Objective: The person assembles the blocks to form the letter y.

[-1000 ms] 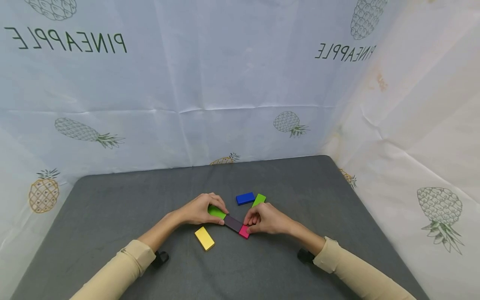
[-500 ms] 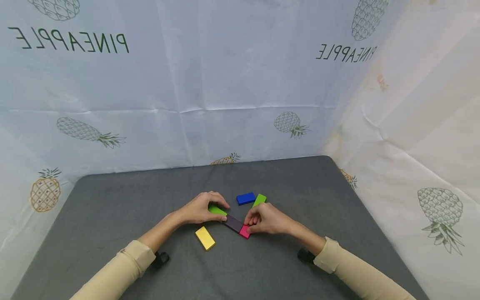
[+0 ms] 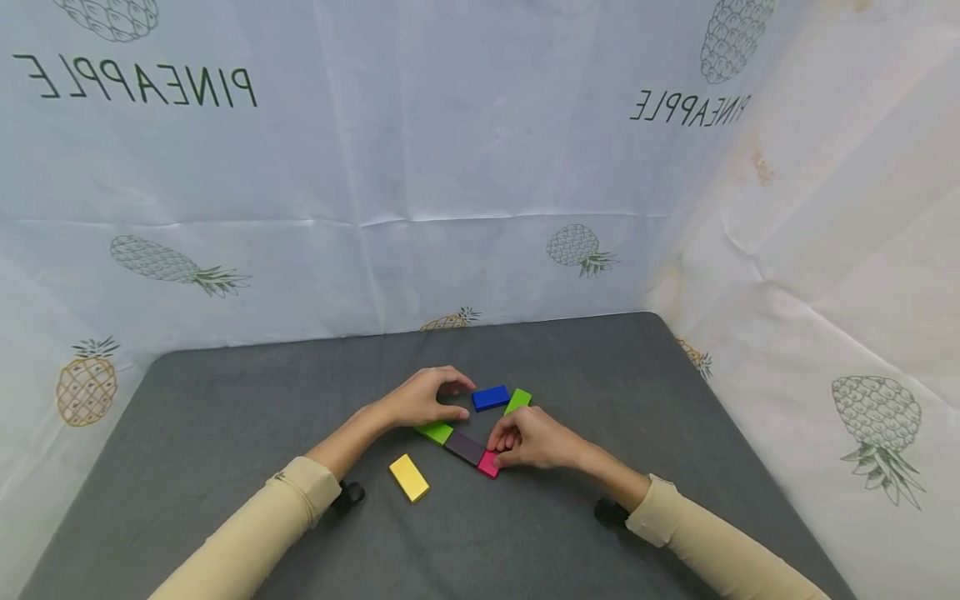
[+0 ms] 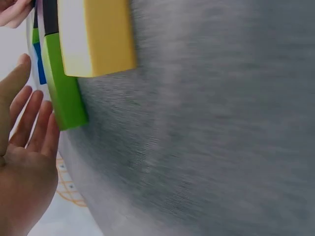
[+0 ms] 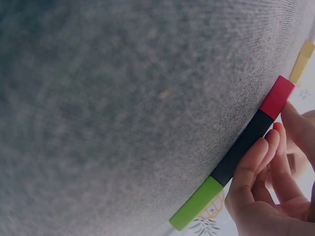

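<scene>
My left hand (image 3: 426, 397), thumb and fingers spread, hovers just left of the blue block (image 3: 491, 397) with nothing in its grasp. Below it lie a lime-green block (image 3: 434, 432) and a dark block (image 3: 464, 447), end to end in a slanting row down to a small pink block (image 3: 488, 463). My right hand (image 3: 542, 437) pinches at the pink block with curled fingers and thumb. From there a second arm runs up: another dark block (image 5: 242, 147), hidden under my hand in the head view, then another green block (image 3: 518, 401).
A yellow block (image 3: 409, 477) lies by itself on the grey cloth-covered table (image 3: 315, 400), nearer me than the row. The blue block sits close against the far green block. White curtains (image 3: 480, 150) printed with pineapples stand behind and to the right.
My left hand has let go of the left green block and moved up and right toward the blue block. My right hand stays at the pink block; the blocks look unmoved.
</scene>
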Tool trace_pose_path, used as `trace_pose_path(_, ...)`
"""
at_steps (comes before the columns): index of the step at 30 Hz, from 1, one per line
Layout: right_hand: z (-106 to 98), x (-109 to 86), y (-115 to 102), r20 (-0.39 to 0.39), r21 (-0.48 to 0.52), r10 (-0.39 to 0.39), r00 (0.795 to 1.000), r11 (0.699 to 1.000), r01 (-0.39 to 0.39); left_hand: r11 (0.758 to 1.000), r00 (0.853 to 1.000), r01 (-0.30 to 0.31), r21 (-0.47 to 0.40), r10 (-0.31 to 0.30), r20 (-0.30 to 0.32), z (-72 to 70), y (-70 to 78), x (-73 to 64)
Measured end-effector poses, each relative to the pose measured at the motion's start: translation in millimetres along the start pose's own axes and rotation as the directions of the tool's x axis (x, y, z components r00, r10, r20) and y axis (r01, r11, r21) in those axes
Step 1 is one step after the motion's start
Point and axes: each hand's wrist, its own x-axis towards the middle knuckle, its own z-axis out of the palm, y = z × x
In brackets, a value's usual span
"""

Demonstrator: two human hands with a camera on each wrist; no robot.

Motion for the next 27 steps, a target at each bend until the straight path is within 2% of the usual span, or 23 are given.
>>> trace_pose_path(7, 2, 0.9, 0, 0.001, -0.002, -0.015, 1.0, 1.0, 0.015, 1.0, 0.999, 0.007, 0.014, -0.008, 0.051, 4.6, -2.0, 19.0)
trace_pose_path(15, 2, 1.2, 1, 0.001, -0.005, -0.024, 1.0, 1.0, 0.024, 1.0, 0.995, 0.01, -0.005, -0.009, 0.103, 8.9, -0.9, 29.7)
trace_pose_path(21, 1, 0.1, 2, 0.001, 0.001, -0.026, 1.0, 1.0, 0.026, 0.999, 0.992, -0.01, -0.037, 0.014, 0.126, 11.3, -4.5, 40.1)
trace_pose_path(27, -1, 0.6, 3, 0.004, -0.001, -0.029, 1.0, 1.0, 0.029, 1.0, 0.99, -0.009, -0.01, 0.011, 0.14, 12.3, -3.9, 45.0)
